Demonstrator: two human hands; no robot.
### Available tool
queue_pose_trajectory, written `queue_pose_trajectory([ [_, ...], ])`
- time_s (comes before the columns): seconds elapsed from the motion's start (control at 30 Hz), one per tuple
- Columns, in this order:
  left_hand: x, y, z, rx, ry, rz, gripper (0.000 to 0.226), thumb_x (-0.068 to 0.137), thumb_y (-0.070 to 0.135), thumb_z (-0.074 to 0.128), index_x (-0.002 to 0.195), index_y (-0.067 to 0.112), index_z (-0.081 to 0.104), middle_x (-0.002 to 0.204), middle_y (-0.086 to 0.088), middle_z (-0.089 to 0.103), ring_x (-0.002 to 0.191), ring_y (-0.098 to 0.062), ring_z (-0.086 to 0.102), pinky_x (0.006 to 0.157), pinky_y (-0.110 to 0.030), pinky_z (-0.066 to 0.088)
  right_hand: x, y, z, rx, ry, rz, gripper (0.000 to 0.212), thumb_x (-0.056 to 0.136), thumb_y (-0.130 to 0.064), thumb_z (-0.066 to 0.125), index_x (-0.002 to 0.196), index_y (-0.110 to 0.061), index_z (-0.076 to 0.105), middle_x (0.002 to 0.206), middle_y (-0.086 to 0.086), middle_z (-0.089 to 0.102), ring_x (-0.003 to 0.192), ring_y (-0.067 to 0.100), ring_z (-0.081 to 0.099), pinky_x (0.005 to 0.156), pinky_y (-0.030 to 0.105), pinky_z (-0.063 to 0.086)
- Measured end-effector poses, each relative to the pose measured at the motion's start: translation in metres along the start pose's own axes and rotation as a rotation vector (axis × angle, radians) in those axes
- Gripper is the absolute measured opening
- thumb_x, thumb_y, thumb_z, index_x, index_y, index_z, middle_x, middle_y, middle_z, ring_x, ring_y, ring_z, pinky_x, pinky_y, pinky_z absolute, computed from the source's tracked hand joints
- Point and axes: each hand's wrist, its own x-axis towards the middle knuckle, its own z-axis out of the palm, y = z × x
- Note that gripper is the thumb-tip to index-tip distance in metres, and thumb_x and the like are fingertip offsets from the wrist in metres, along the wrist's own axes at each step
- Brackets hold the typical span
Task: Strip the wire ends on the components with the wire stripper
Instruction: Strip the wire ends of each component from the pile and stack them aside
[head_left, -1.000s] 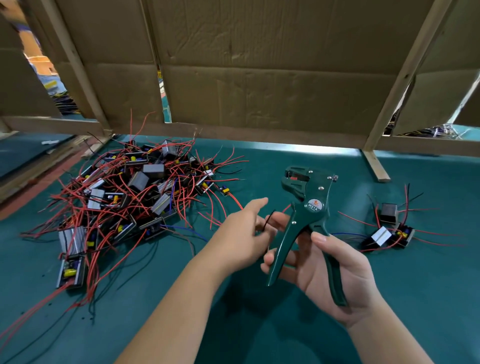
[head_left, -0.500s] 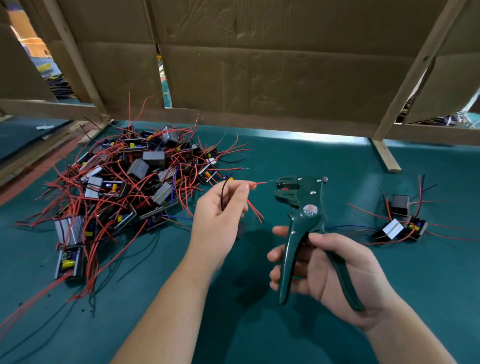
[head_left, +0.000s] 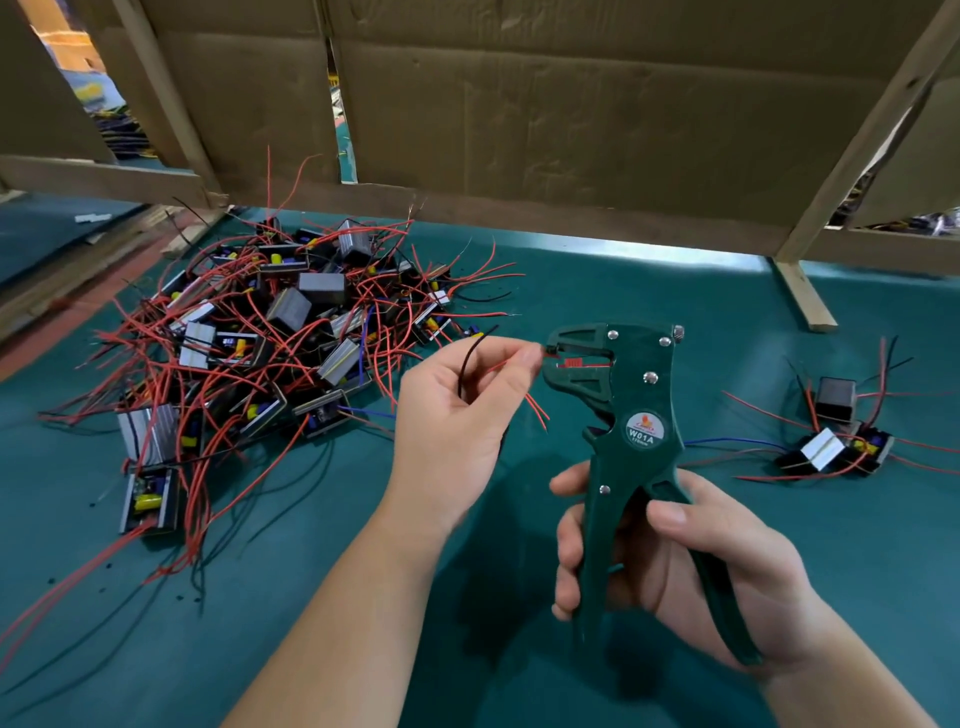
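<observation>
My right hand (head_left: 691, 577) grips the handles of a dark green wire stripper (head_left: 631, 415), held upright with its jaws pointing left. My left hand (head_left: 457, 415) pinches a red wire (head_left: 506, 364) between thumb and fingertips, with the wire's tip at the stripper's jaws. A black wire (head_left: 466, 364) loops up out of the same hand. More red wire ends (head_left: 535, 410) hang below the fingers. The component these wires belong to is hidden behind my left hand.
A big heap of components (head_left: 270, 343) with tangled red and black wires lies on the green mat (head_left: 675, 291) at the left. A small group of components (head_left: 831, 436) sits at the right. Cardboard walls (head_left: 571, 114) and wooden struts (head_left: 802, 293) close off the back.
My left hand has brought the red wire's end rightward up to the stripper's jaws. The stripper has stayed upright in my right hand, shifting slightly nearer the wire.
</observation>
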Motion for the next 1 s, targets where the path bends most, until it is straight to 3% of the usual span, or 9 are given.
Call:
queue_pose_trajectory([
  [0.07, -0.001, 0.002, 0.001, -0.008, 0.008, -0.006, 0.016, 0.087, 0.013, 0.065, 0.073, 0.021, 0.067, 0.052, 0.017, 0.054, 0.051, 0.003, 0.045, 0.048, -0.009, 0.037, 0.0, 0.001, 0.001, -0.02, 0.027, -0.01, 0.056, 0.075, -0.029, 0.078, 0.115, 0.005, 0.059, 0.087, 0.027, 0.06, 0.075, 0.042, 0.061, 0.074, 0.056, 0.049],
  [0.23, -0.002, 0.003, 0.002, 0.006, -0.015, -0.022, 0.013, 0.076, 0.034, 0.065, 0.069, 0.022, 0.066, 0.051, 0.016, 0.051, 0.051, 0.001, 0.041, 0.048, -0.015, 0.037, -0.002, 0.001, 0.001, -0.072, 0.094, -0.011, 0.053, 0.07, -0.036, 0.082, 0.105, 0.0, 0.065, 0.08, 0.025, 0.061, 0.068, 0.041, 0.061, 0.068, 0.053, 0.051],
  [0.53, -0.001, 0.001, -0.002, 0.045, -0.038, -0.009, 0.016, 0.076, 0.036, 0.066, 0.066, 0.023, 0.067, 0.052, 0.015, 0.049, 0.052, -0.003, 0.039, 0.049, -0.016, 0.035, -0.003, -0.001, 0.001, -0.075, 0.139, 0.003, 0.054, 0.063, -0.038, 0.086, 0.098, -0.001, 0.067, 0.076, 0.026, 0.06, 0.062, 0.039, 0.06, 0.063, 0.051, 0.052],
  [0.6, 0.0, -0.002, -0.003, 0.087, -0.05, -0.032, 0.017, 0.081, 0.035, 0.067, 0.067, 0.026, 0.068, 0.053, 0.012, 0.044, 0.051, -0.006, 0.035, 0.048, -0.021, 0.033, -0.003, 0.0, 0.003, -0.073, 0.185, 0.013, 0.055, 0.059, -0.041, 0.088, 0.092, -0.003, 0.068, 0.072, 0.025, 0.058, 0.059, 0.038, 0.06, 0.059, 0.049, 0.052],
  [0.73, 0.005, -0.011, -0.008, 0.24, -0.086, -0.047, 0.017, 0.095, 0.03, 0.054, 0.083, 0.023, 0.064, 0.056, 0.019, 0.049, 0.051, 0.0, 0.04, 0.053, -0.016, 0.035, 0.004, 0.008, 0.012, -0.093, 0.38, 0.013, 0.058, 0.057, -0.048, 0.085, 0.081, -0.003, 0.059, 0.062, 0.022, 0.052, 0.045, 0.03, 0.052, 0.048, 0.04, 0.048],
  [0.83, 0.006, -0.017, -0.012, 0.238, -0.135, -0.149, 0.015, 0.089, 0.046, 0.043, 0.095, 0.033, 0.049, 0.067, 0.016, 0.051, 0.054, 0.0, 0.041, 0.059, -0.022, 0.035, 0.01, 0.006, 0.011, -0.094, 0.523, 0.025, 0.044, 0.066, -0.045, 0.077, 0.072, -0.008, 0.054, 0.056, 0.014, 0.045, 0.037, 0.024, 0.041, 0.042, 0.031, 0.042],
  [0.93, 0.005, -0.022, -0.013, 0.303, -0.158, -0.154, 0.018, 0.087, 0.049, 0.038, 0.087, 0.032, 0.033, 0.064, 0.008, 0.048, 0.049, -0.004, 0.035, 0.053, -0.02, 0.031, 0.01, -0.001, 0.005, 0.022, 0.436, 0.011, 0.045, 0.066, -0.05, 0.066, 0.079, -0.008, 0.062, 0.064, 0.014, 0.053, 0.048, 0.027, 0.052, 0.049, 0.037, 0.05],
  [1.0, 0.005, -0.024, -0.014, 0.308, -0.149, -0.125, 0.021, 0.087, 0.045, 0.039, 0.083, 0.027, 0.028, 0.061, 0.006, 0.047, 0.047, -0.005, 0.033, 0.049, -0.019, 0.031, 0.007, -0.004, -0.001, 0.112, 0.366, -0.045, 0.046, 0.063, -0.045, 0.074, 0.087, -0.006, 0.068, 0.074, 0.017, 0.059, 0.061, 0.033, 0.06, 0.059, 0.044, 0.054],
])
